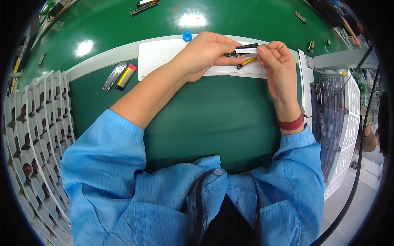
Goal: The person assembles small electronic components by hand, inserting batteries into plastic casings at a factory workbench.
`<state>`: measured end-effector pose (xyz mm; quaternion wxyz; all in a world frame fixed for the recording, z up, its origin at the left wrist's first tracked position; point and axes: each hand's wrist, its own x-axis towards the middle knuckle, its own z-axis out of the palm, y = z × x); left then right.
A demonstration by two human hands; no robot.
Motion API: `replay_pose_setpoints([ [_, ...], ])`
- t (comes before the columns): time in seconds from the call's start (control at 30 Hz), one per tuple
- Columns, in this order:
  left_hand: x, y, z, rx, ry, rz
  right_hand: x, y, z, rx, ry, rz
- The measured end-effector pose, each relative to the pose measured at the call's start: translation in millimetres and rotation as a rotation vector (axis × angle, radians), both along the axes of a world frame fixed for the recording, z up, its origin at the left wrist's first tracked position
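Left hand: my left hand (205, 53) grips the black part (253, 46) by its left end, thumb and fingers on either side of it.
Right hand: my right hand (279, 61) pinches the right end of the white strip (245, 51) between thumb and fingertips, the other fingers curled.
Black part: raised between my two hands, over the white sheet, with the white strip along its near side.
Yellow piece: a slim yellow piece (249, 61) with a dark end sits just below the strip; I cannot tell whether it is joined to the black part.
Under my hands: the white sheet (160, 57) lies across the far side of the green desk (205, 119).
Blue knob: the blue knob (187, 36) stands at the sheet's far edge, beyond my left wrist.
Left of the sheet: a silver casing (115, 76) and a red-ended yellow block (126, 77) lie side by side, tilted alike.
Outer left: stacked pale trays (41, 135) with dark pieces in their pockets.
Outer right: clear trays (328, 110) beyond my wristband (291, 123).
Far side: a green surface (238, 20) with small parts scattered on it.
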<state>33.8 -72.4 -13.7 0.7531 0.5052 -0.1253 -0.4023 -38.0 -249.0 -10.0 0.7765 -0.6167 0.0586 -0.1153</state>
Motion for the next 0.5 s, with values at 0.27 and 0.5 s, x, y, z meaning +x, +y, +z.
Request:
replay_pose_setpoints([
  [0.27, -0.9, 2.4, 0.6, 0.009, -0.021, 0.007, 1.3, -0.2, -3.4, -0.073, -0.024, 0.000],
  [0.5, 2.0, 3.0, -5.0, -0.020, -0.010, -0.015, 2.0, 0.0, -4.0, 0.036, -0.001, 0.021],
])
